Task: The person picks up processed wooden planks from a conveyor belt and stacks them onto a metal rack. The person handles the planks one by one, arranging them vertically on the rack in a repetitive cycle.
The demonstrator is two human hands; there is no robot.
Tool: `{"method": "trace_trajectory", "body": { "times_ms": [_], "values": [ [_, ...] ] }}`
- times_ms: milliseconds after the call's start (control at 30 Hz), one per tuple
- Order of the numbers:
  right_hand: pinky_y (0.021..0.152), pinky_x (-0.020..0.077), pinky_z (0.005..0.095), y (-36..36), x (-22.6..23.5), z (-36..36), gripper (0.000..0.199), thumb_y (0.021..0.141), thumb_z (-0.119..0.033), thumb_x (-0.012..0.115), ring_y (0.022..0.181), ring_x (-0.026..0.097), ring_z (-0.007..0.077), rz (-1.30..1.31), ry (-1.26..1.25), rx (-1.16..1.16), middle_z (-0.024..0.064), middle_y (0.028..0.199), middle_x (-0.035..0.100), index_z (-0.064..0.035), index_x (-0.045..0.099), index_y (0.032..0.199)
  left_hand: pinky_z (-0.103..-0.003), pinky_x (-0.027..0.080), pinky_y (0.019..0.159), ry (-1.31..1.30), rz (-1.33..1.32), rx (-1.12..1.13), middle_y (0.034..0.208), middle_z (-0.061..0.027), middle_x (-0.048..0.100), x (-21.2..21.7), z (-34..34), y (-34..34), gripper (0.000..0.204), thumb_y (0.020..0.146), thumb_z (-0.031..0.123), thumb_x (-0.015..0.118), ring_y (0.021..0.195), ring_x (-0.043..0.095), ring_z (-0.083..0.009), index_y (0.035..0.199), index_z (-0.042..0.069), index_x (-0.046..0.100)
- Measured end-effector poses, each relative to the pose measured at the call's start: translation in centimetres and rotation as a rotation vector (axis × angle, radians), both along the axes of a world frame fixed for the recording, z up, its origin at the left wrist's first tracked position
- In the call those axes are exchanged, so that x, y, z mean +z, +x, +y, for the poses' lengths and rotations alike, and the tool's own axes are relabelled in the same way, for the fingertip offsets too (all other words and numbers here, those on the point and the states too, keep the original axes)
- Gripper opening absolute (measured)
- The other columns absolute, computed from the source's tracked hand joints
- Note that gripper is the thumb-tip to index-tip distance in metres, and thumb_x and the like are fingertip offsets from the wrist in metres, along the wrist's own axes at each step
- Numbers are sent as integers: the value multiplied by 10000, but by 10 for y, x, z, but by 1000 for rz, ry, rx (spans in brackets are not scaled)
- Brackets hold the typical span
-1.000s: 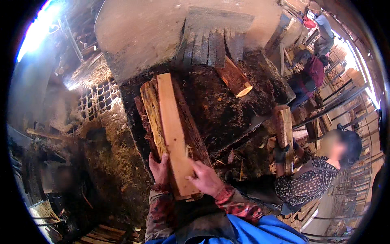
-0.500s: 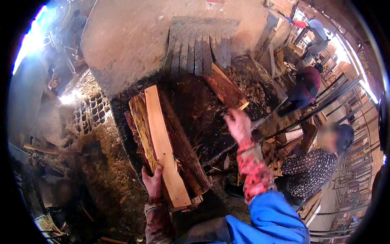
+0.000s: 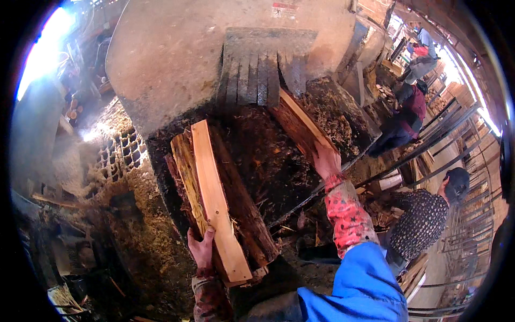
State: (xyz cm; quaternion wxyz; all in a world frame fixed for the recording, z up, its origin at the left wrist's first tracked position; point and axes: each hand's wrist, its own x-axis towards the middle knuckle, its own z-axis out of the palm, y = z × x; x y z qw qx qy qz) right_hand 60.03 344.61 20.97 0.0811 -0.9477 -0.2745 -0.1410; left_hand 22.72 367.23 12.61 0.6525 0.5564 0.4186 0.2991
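Note:
My left hand (image 3: pixel 201 248) grips the near end of a stack of sawn timber, thumb up by the edge of a long pale board (image 3: pixel 212 193). Under and beside that board lie rough bark-covered slabs (image 3: pixel 241 201), slanting across the left of a dark worktable (image 3: pixel 279 182). My right hand (image 3: pixel 326 162) is closed on the near end of another bark-edged slab (image 3: pixel 294 127), to the right. This slab's far end reaches the hanging strip curtain (image 3: pixel 263 80) of a large tan machine housing (image 3: pixel 166 59). The fingertips of my right hand are partly hidden by the wood.
Sawdust and bark shreds (image 3: pixel 340 115) lie on the table's right side. To the right, a person in a dotted top (image 3: pixel 421 220) sits near split wood and metal rails (image 3: pixel 429 139). Two more people are farther back. Sawdust covers a grate (image 3: pixel 120 153) at left.
My right hand has gone from just short of the right-hand slab to a hold on its near end. That slab has tilted, showing more pale sawn face. The person in the dotted top has turned away.

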Motion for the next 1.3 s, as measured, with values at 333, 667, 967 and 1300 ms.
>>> {"method": "trace_trajectory", "body": {
  "times_ms": [333, 667, 967, 1300],
  "values": [
    [591, 492, 434, -156, -30, -7, 202, 868, -129, 582, 724, 623, 371, 202, 449, 120, 202, 798, 628, -5, 638, 1017, -316, 437, 929, -60, -117, -8, 1199, -160, 564, -18, 8, -2, 763, 769, 282, 782, 1057, 551, -211, 1302, -101, 391],
    [499, 388, 281, -250, 55, 31, 148, 922, -105, 537, 566, 466, 75, 639, 832, 192, 49, 611, 519, 25, 598, 886, -310, 453, 900, -85, -113, -12, 1155, -141, 587, -16, 14, 2, 682, 781, 235, 766, 1016, 570, -200, 1272, -87, 418],
    [582, 458, 429, -300, 12, 25, 241, 841, -194, 660, 692, 568, 371, 573, 353, 576, 183, 747, 543, 25, 571, 798, -299, 450, 904, -51, -58, -8, 1146, -152, 592, -8, 11, 4, 749, 756, 279, 794, 1016, 570, -199, 1270, -107, 409],
    [745, 498, 410, -212, -10, 69, 301, 857, -202, 637, 852, 609, 369, 664, 412, 335, 205, 907, 617, 10, 631, 1071, -322, 439, 935, -65, -73, -35, 1202, -180, 566, -9, 12, 3, 840, 735, 336, 811, 1063, 560, -217, 1300, -114, 382]
  ]
}}
